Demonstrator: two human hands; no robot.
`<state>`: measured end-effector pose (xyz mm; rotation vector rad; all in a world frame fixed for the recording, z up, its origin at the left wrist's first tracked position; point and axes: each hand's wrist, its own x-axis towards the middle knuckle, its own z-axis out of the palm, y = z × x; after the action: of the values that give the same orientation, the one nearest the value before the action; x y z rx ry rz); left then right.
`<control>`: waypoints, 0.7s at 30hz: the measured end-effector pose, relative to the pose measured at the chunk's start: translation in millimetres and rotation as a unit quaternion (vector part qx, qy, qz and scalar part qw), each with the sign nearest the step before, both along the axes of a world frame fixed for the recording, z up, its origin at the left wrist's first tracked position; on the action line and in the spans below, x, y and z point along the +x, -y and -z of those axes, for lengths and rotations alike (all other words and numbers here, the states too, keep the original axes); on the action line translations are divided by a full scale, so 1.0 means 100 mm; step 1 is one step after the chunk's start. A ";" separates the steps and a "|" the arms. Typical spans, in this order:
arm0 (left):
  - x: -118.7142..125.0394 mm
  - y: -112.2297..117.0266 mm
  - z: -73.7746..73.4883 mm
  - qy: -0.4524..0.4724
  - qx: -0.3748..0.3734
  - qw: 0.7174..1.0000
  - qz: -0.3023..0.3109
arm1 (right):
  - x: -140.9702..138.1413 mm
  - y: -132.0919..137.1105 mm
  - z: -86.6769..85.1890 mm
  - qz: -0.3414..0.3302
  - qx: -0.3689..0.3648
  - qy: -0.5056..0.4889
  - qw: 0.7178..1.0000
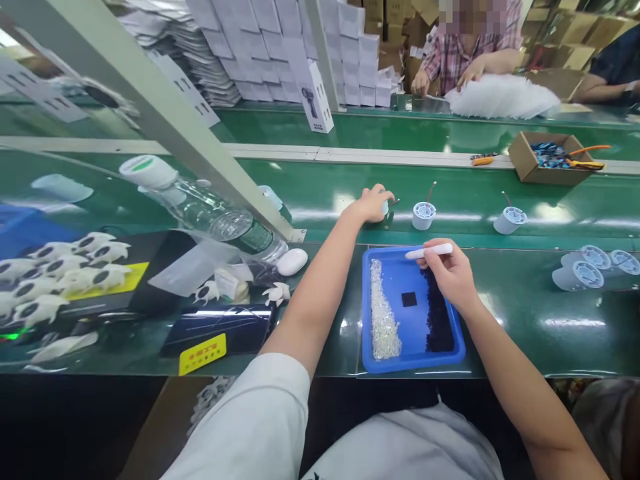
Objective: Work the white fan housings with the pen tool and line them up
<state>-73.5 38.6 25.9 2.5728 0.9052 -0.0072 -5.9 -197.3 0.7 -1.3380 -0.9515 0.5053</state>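
My left hand (373, 205) reaches across the green surface, its fingers curled around a pale blue round plastic part (385, 207), mostly hidden by them. A white pen-like stick (430, 251) is pinched in my right hand (453, 275) above the far edge of a blue tray (413, 340). Small clear pieces (384, 327) lie along the tray's left side, and black pieces (441, 323) are heaped at its right. Between them sits a single black square (409, 299). Two white round housings with thin wires, one nearer (424, 216) and one farther right (510, 221), stand beyond the tray.
Several similar housings (577, 275) stand at right. A cardboard box (543, 167) of small parts is behind. At left are a plastic bottle (240, 230), a white oval piece (292, 262), a dark phone-like slab (220, 328) and white animal-shaped pieces (65, 270). A slanted metal post (165, 113) crosses there.
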 end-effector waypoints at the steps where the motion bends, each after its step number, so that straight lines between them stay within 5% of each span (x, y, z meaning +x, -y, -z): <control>1: 0.00 -0.01 0.01 -0.002 -0.001 1.000 -0.009 | -0.02 -0.01 0.01 -0.026 -0.019 0.009 0.999; 12: -0.21 -0.03 -0.50 0.209 0.013 0.977 -0.034 | -0.08 -0.04 -0.01 -0.082 -0.060 0.117 0.988; 21: -0.26 -0.02 -0.54 0.184 0.016 0.982 -0.047 | -0.07 -0.05 -0.01 -0.059 -0.042 0.158 0.985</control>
<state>-99.2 40.6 80.0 2.4394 0.8838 0.4964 -12.6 -192.4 1.6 -1.4705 -1.2884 0.4340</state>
